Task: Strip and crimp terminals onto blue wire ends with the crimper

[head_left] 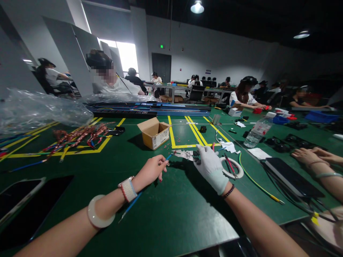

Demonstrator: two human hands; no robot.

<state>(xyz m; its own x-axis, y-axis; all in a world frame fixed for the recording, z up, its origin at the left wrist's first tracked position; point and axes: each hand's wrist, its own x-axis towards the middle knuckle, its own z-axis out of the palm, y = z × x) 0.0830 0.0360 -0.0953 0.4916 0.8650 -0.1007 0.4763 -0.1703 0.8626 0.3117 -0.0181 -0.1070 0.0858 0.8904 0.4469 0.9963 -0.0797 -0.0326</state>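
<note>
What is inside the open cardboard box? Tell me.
Inside the open cardboard box, only parts of its inner walls show. The near sides hide the bottom, so anything lying low in there cannot be seen.

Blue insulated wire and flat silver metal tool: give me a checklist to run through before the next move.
1. Blue insulated wire held in the bare left hand: ok.
2. Flat silver metal tool held in the white-gloved right hand: ok.
3. Wire end seated between the tool's jaws: cannot tell; they meet closely, but the detail is too small.
4. Gloves on both hands: not ok; the left has none.
5. Yellow-brown cardboard box open: ok.
6. Clear plastic bottle capped: ok.
</note>
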